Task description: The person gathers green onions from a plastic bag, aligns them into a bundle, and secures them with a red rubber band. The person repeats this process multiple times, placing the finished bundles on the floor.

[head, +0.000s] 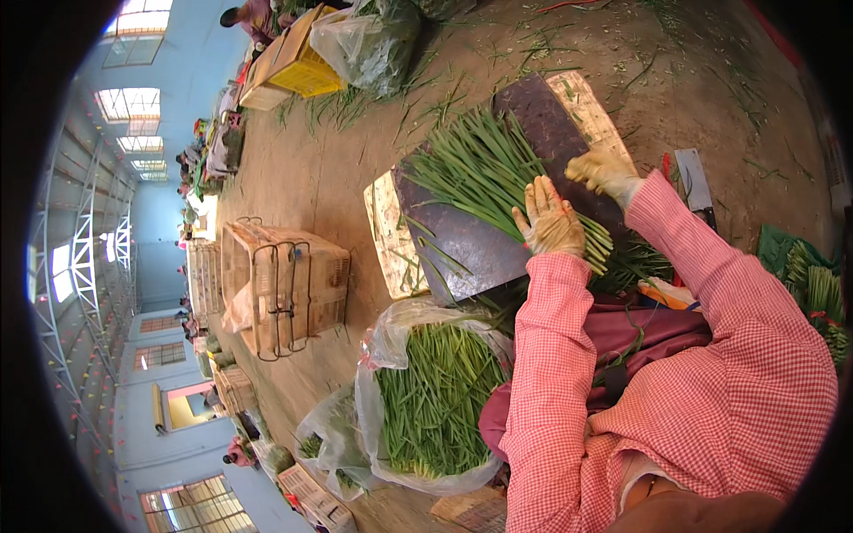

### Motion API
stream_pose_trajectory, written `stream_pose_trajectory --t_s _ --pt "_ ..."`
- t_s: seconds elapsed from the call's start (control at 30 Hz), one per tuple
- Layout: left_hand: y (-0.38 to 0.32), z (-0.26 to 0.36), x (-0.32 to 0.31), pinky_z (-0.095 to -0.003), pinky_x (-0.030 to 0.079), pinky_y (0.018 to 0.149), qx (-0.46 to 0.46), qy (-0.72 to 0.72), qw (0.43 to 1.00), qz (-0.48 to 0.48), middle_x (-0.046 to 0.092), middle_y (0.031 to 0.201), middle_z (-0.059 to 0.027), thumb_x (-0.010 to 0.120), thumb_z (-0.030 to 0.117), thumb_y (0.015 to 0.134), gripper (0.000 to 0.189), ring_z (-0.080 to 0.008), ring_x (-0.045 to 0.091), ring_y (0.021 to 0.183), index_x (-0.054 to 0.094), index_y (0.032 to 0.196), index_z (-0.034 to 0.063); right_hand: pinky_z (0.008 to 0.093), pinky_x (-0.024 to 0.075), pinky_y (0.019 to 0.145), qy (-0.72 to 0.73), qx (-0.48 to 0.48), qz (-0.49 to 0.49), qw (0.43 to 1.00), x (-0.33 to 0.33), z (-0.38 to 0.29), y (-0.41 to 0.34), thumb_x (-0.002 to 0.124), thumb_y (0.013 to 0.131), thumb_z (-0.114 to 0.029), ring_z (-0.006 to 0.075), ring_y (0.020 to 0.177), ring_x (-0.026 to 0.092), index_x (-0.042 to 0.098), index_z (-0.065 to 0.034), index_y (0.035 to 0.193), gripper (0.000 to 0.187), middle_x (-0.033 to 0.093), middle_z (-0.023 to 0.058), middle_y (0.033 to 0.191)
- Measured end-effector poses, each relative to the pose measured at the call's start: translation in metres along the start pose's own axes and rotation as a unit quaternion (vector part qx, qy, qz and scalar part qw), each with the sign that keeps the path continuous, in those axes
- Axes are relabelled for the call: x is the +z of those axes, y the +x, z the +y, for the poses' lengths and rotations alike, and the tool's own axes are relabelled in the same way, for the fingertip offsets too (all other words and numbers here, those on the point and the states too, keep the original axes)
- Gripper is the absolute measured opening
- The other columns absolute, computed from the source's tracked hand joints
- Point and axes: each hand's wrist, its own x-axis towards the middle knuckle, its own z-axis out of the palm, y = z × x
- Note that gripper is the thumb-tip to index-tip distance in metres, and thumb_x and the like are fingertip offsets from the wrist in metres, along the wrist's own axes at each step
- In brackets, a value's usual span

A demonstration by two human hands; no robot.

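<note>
A bundle of long green leafy stalks, like garlic chives [476,160], lies across a dark board [460,263] that rests on a pale plastic crate [393,233]. My left hand [552,220], in a yellowed glove, lies with its palm flat on the stalks near their pale cut ends, fingers extended. My right hand [600,174], gloved too, hovers over or touches the board's right part, beside the bundle, its fingers bent and apart; nothing shows in it. Some loose stalks lie on the board's lower left part. A cleaver [694,180] with a dark handle lies on the floor to the right.
An open plastic bag of green stalks [436,400] stands below the board. A crate with black cords [286,286] stands on the floor at left. A yellow crate [310,63] and a filled clear bag [373,50] are farther up. Tied bundles [823,293] lie at right. People work farther away.
</note>
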Motion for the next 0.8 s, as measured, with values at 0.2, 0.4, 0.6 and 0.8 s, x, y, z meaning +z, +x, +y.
stream_pose_trajectory --t_s 0.2,0.4,0.6,0.8 --pt "-0.014 -0.013 0.010 -0.0451 0.005 0.116 0.023 -0.041 0.989 0.139 0.020 0.155 -0.0004 0.026 0.032 0.099 0.053 -0.0217 0.017 0.143 0.023 0.149 0.0136 0.0264 0.0462 0.065 0.036 -0.027 -0.073 0.996 0.044 0.032 0.008 0.069 0.086 -0.023 0.0127 0.070 0.055 0.067 0.0010 0.101 0.028 0.065 0.0056 0.084" --pt "-0.031 -0.020 0.021 -0.0391 0.037 0.098 -0.010 -0.179 0.935 0.307 0.056 0.121 -0.0057 0.049 0.026 0.095 0.031 -0.0235 0.050 0.111 0.062 0.121 0.0134 0.0324 0.0480 0.071 -0.191 -0.155 0.083 0.966 0.056 0.044 -0.011 0.063 0.089 -0.025 0.0189 0.075 0.060 0.067 -0.0008 0.092 0.024 0.065 0.0094 0.082" --pt "-0.032 -0.034 0.023 -0.0297 0.050 0.072 -0.116 -0.503 0.805 0.293 0.062 0.088 -0.0094 0.070 0.022 0.085 0.020 -0.0192 0.061 0.080 0.073 0.091 0.0032 0.0273 0.0455 0.062 -0.008 -0.039 0.046 0.998 0.068 0.039 -0.020 0.065 0.089 -0.023 0.0122 0.066 0.054 0.065 -0.0011 0.086 0.022 0.062 0.0045 0.073" --pt "-0.042 -0.052 0.028 -0.0274 0.048 0.072 -0.200 -0.614 0.729 0.227 0.059 0.096 -0.0054 0.075 0.022 0.082 0.022 -0.0152 0.059 0.081 0.073 0.087 0.0013 0.0259 0.0427 0.056 -0.007 0.001 0.022 1.000 0.071 0.059 -0.015 0.068 0.087 -0.025 0.0103 0.059 0.050 0.066 -0.0011 0.086 0.024 0.058 0.0015 0.066"
